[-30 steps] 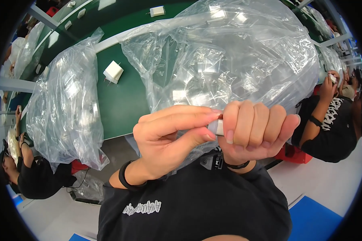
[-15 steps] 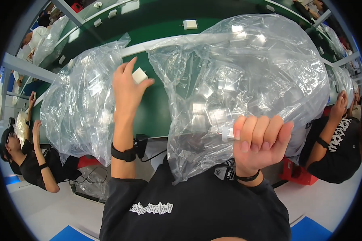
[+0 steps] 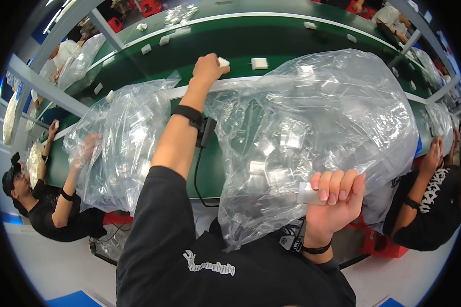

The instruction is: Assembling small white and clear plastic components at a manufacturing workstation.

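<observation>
The green bench (image 3: 210, 166) carries a clear bag (image 3: 125, 133) at left and a larger bag (image 3: 343, 112) at right. Beyond a pale rail (image 3: 230, 81), the dark green belt (image 3: 215, 38) bears a white plug (image 3: 259, 63) and other small pale pieces (image 3: 146, 49).

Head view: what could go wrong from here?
1. The left hand holds a small white boxy plug out over the dark green flat belt; it could slip.
2. The thin black cable hangs from the black rectangular device on the left forearm, near the big clear plastic bag in this view, so it might snag.
3. The right hand grips a second white boxy plug; its thin prong might catch the bag, though contact can't be told.
</observation>
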Available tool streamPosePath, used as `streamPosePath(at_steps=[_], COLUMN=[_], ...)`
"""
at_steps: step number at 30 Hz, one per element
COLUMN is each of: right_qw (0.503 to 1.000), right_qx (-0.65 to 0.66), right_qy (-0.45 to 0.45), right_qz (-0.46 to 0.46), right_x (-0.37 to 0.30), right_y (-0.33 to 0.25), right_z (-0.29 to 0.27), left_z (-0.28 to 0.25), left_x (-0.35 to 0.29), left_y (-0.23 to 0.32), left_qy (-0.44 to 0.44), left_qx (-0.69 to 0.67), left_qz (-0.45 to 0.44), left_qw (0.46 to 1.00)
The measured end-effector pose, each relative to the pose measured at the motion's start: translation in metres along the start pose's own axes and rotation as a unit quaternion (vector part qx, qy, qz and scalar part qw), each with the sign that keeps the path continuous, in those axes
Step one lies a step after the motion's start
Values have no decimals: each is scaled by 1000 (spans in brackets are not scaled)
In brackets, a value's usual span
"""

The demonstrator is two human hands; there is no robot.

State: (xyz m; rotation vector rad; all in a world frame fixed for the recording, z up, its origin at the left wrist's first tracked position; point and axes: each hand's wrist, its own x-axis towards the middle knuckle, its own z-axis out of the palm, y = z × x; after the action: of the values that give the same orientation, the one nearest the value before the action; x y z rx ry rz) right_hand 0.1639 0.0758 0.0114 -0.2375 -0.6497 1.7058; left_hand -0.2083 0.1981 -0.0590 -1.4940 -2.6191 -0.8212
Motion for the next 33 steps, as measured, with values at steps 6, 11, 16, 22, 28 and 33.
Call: streamPosePath(at_steps=[6, 11, 16, 22, 28, 33], right_qw=[986, 976, 981, 988, 968, 979], right_qx=[148, 191, 155, -20, 12, -11], right_qy=[71, 22, -5, -122, -230, -161], right_qz=[25, 106, 115, -91, -99, -128], right_x=[21, 21, 7, 2, -6, -10], right_y=[-3, 18, 17, 14, 14, 24], right_z=[-8, 6, 15, 10, 9, 18], left_z=[-61, -95, -86, -84, -84, -73], left_x=[-135, -233, -240, -263, -285, -282], left_y=[102, 126, 123, 129, 144, 136], left_qy=[-61, -44, 43, -26, -93, -93], left_qx=[-401, -378, -386, -542, -748, -725], left_qz=[142, 311, 368, 217, 7, 5], left_qw=[903, 871, 845, 812, 657, 682])
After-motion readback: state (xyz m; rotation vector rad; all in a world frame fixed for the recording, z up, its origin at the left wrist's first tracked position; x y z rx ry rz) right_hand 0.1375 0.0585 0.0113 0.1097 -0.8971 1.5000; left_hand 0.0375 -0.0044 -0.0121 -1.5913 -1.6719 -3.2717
